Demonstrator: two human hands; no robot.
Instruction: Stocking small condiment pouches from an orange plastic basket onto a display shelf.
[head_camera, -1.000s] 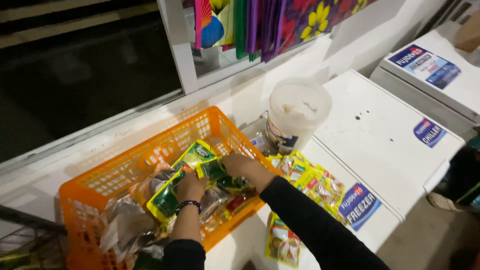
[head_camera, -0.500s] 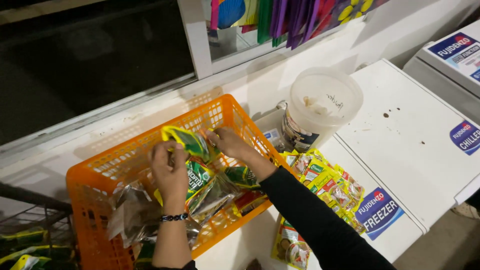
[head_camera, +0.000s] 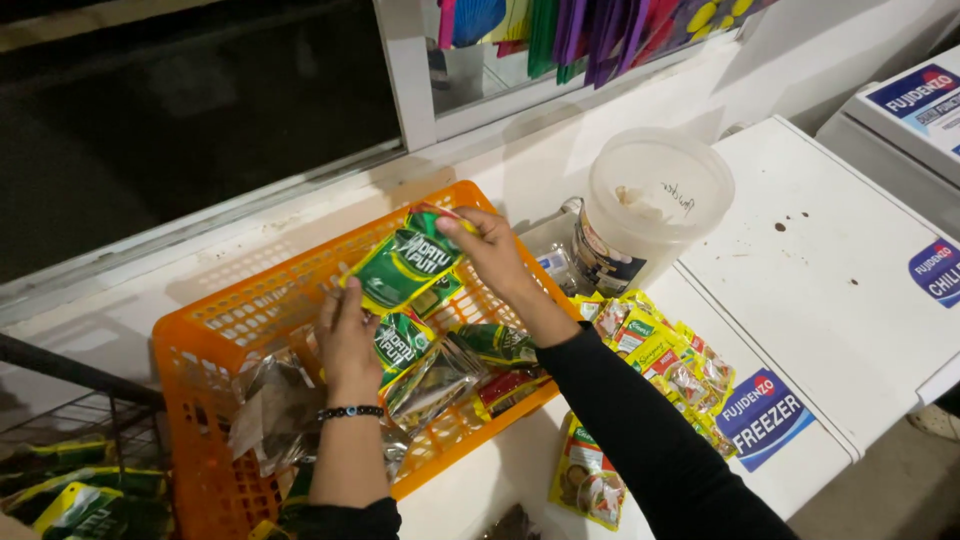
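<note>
A basket (head_camera: 215, 345) of sachets (head_camera: 405, 268) sits left of a tub (head_camera: 655, 200), with more packets (head_camera: 660, 355) before the tub.

A lidded white tub (head_camera: 655, 200) is standing on the freezer (head_camera: 830, 290); yellow sachets (head_camera: 665, 360) are lying beside it.

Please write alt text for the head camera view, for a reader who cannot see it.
Two bare hands, left hand and right hand, hold green sachets above an orange basket of packets. Beside it stand a lidded white tub and yellow sachets.
</note>
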